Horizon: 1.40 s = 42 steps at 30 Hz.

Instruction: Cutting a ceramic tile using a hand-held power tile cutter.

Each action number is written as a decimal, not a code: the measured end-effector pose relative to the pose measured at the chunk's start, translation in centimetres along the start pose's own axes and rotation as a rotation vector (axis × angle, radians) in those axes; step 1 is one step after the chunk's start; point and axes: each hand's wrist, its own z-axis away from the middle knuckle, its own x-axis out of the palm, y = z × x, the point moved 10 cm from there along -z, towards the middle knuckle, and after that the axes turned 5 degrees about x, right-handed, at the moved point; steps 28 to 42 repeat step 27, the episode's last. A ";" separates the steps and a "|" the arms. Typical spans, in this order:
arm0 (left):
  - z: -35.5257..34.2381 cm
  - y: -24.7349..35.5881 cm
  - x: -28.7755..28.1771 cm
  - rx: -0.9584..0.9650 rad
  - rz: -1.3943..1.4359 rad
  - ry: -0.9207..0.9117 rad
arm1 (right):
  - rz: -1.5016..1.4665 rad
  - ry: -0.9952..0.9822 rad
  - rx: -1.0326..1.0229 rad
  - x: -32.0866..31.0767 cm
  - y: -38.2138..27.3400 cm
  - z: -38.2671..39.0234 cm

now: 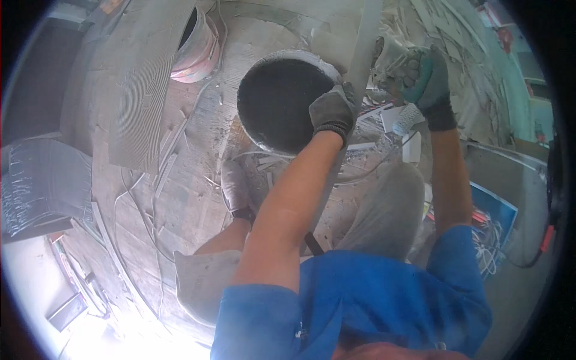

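Note:
My left hand (333, 113), in a dusty grey glove, is closed on the edge of a long, narrow grey slab (366, 36), which looks like a tile seen edge-on. The slab stands tilted between my arms and runs from the top of the view down toward my lap. Just left of that hand is a round bucket (241, 90) of dark grey mortar. My right hand (431, 84), in a grey and teal glove, is raised on the slab's other side. Its fingers are curled at a crumpled, dusty grey lump (387, 60), perhaps a rag; its kind is unclear.
A pinkish bucket (201, 57) lies beyond a panel with combed ridges (141, 90). Another grey panel (51, 180) has mortar smears at far left. Offcuts, cables and a small white roll (408, 119) litter the floor. Blue-edged board (498, 207) and tangled wires lie right.

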 end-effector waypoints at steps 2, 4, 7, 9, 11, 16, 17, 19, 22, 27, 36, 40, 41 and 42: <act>0.1 0.2 0.0 0.011 -0.011 0.005 | -0.011 -0.230 0.000 1.0 0.1 0.1; -0.1 0.3 0.2 0.012 -0.005 -0.014 | -0.004 -0.292 -0.005 0.6 0.0 -0.4; 0.0 0.2 0.2 0.009 -0.001 -0.016 | -0.011 -0.328 0.011 0.8 0.3 -0.5; 0.0 -0.4 0.0 -0.001 -0.006 0.004 | -0.025 -0.307 0.038 1.3 1.1 -0.4; 0.0 -0.3 -0.1 0.000 0.001 0.009 | 0.005 -0.262 -0.001 1.3 1.1 0.0; 0.0 0.4 -0.2 -0.011 0.004 -0.014 | -0.038 -0.245 0.023 0.3 1.3 0.5; 0.1 0.3 -0.3 -0.023 0.004 -0.017 | -0.067 -0.248 0.050 -0.1 1.5 0.5; 0.1 0.2 -0.2 -0.023 0.012 -0.024 | -0.041 -0.334 0.071 0.2 1.3 0.3; 0.0 -0.3 -0.2 -0.025 0.017 -0.018 | -0.036 -0.264 0.081 0.9 2.0 0.9; 0.1 -0.3 0.4 -0.015 0.010 -0.014 | -0.063 -0.103 0.080 0.0 2.4 2.1; 0.1 -0.3 0.4 -0.015 0.010 -0.014 | -0.063 -0.103 0.080 0.0 2.4 2.1; 0.1 -0.3 0.4 -0.015 0.010 -0.014 | -0.063 -0.103 0.080 0.0 2.4 2.1; 0.1 -0.3 0.4 -0.015 0.010 -0.014 | -0.063 -0.103 0.080 0.0 2.4 2.1; 0.1 -0.3 0.4 -0.015 0.010 -0.014 | -0.063 -0.103 0.080 0.0 2.4 2.1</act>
